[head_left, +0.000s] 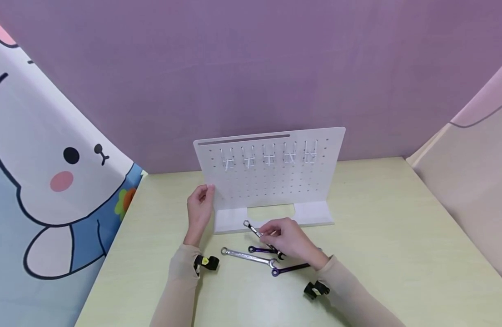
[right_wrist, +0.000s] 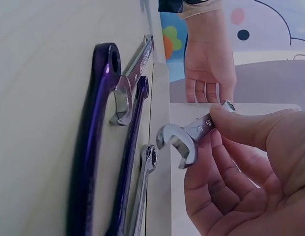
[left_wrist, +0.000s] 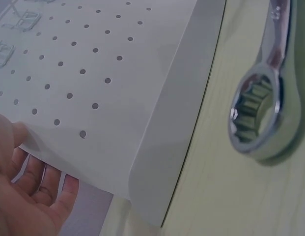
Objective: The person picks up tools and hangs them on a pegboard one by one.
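My right hand pinches a silver combination wrench between thumb and fingers, above the table just in front of the pegboard's base. The wrench's open end points back toward the right wrist camera; its ring end tips toward the board. With thumb in front and fingers behind, my left hand holds the left edge of the white pegboard. On the table below the right hand lie a long silver wrench, two purple wrenches and another silver wrench, partly hidden by the hand in the head view.
Several clear double hooks hang in a row across the upper pegboard. Its white base has a cut-out in the middle. A purple backdrop stands behind the table, and a cartoon-printed cloth is at left.
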Motion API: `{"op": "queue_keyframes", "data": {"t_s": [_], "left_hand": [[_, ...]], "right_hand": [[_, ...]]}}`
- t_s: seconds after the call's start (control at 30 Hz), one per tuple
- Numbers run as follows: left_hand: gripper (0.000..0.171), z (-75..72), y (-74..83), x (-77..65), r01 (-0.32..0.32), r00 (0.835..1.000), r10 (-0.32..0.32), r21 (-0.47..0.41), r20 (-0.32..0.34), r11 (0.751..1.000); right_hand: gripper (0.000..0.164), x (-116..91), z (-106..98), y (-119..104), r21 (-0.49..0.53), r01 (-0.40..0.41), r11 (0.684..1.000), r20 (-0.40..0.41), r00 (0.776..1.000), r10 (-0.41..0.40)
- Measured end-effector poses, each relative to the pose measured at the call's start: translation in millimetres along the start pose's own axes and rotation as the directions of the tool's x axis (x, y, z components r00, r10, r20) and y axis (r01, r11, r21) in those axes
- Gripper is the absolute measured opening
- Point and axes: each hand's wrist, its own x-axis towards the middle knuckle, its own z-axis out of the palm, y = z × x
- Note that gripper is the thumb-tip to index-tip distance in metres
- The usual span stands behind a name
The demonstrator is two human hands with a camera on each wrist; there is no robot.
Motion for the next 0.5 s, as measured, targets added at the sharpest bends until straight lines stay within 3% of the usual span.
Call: {"op": "queue_keyframes", "data": {"t_s": [0.3,0.5], "left_hand": [[0.029,-0.6,-1.5,1.0,0.0,1.0,0.0,-0.007,0.002,1.0],[0.029,0.0,-1.8,0.6,0.005,1.0,-0.005,-0.001,0.008,1.0]], "right_hand": [[0.024,-1.4,-5.0,-7.9,0.068,0.002,0.998,-0.077,0.997,0.004],[0.02,-3.4,-8.1,-10.6,0.12,0.004,0.993,-0.074,0.997,0.005]]}}
